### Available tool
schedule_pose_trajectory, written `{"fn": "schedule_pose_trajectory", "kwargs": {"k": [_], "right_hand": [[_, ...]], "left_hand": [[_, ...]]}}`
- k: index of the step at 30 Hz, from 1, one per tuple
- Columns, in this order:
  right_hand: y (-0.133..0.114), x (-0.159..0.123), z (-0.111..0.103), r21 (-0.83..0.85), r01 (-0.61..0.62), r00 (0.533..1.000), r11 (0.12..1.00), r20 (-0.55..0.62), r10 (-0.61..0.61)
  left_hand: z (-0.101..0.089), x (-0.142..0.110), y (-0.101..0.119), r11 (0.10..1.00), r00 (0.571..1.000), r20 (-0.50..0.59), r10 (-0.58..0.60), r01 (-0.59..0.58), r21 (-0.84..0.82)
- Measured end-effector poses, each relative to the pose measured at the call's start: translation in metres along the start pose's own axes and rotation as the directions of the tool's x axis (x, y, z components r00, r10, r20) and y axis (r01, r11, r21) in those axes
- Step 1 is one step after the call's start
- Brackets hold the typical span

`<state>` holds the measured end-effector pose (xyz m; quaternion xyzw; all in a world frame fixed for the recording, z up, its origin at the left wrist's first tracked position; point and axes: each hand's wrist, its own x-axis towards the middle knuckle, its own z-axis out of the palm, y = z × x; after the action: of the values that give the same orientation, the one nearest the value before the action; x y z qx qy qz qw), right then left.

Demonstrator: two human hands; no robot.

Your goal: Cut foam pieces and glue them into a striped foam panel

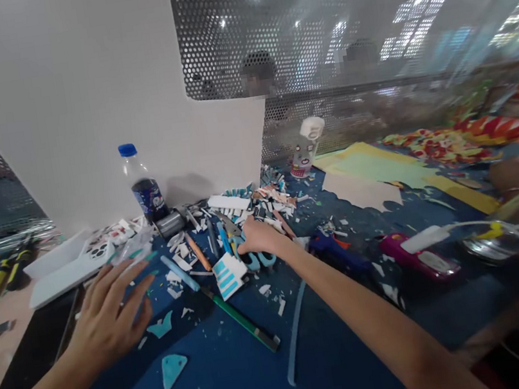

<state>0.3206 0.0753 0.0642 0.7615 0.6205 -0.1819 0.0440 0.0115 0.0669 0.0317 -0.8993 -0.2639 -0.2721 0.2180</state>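
Observation:
My left hand [110, 304] hovers over the table's left side, fingers spread and holding nothing. Below it lie a teal crown-shaped scrap [162, 326] and a teal rounded triangle [173, 370]. Among the scraps, my right hand [256, 235] has its fingers curled down around the middle of a pair of scissors [268, 259]. Their light blue handles show under the hand; the fingertips are partly hidden. Just left of it is a white piece with blue stripes [229, 275]. A green craft knife [244, 320] and a light blue pen-like tool [180, 272] lie nearby.
A cola bottle [148, 195] stands before a white board [101, 81]. A clear cup [302, 155] is behind the scraps. To the right are yellow sheets [367, 165], a blue glue gun [339, 253], a magenta device [420, 258] with a white cable, and another person's hand [517, 172].

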Motion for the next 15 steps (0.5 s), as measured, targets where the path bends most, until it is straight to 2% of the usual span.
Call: {"fn": "schedule_pose_trajectory", "kwargs": {"k": [4, 7, 8, 10, 13, 15], "right_hand": [[0.013, 0.003, -0.016, 0.092, 0.055, 0.998, 0.994, 0.033, -0.058], [0.028, 0.004, -0.034, 0.184, 0.055, 0.998, 0.981, -0.006, -0.055], [0.033, 0.004, -0.04, 0.223, 0.054, 0.998, 0.973, -0.03, -0.049], [0.041, 0.004, -0.05, 0.319, 0.05, 0.996, 0.947, -0.085, -0.024], [0.048, 0.001, -0.057, 0.498, 0.047, 0.993, 0.866, -0.113, 0.011], [0.048, 0.0, -0.058, 0.626, 0.05, 0.994, 0.779, -0.104, 0.02]], "left_hand": [[-0.008, 0.031, 0.018, 0.986, 0.985, -0.015, 0.169, -0.169, 0.009], [-0.01, 0.054, 0.031, 0.977, 0.978, -0.001, 0.208, -0.208, -0.05], [-0.009, 0.062, 0.036, 0.973, 0.976, 0.031, 0.216, -0.212, -0.092], [-0.001, 0.076, 0.044, 0.959, 0.956, 0.178, 0.231, -0.193, -0.207], [0.019, 0.092, 0.056, 0.923, 0.888, 0.362, 0.285, -0.151, -0.355], [0.033, 0.1, 0.064, 0.925, 0.844, 0.46, 0.277, -0.106, -0.364]]}}
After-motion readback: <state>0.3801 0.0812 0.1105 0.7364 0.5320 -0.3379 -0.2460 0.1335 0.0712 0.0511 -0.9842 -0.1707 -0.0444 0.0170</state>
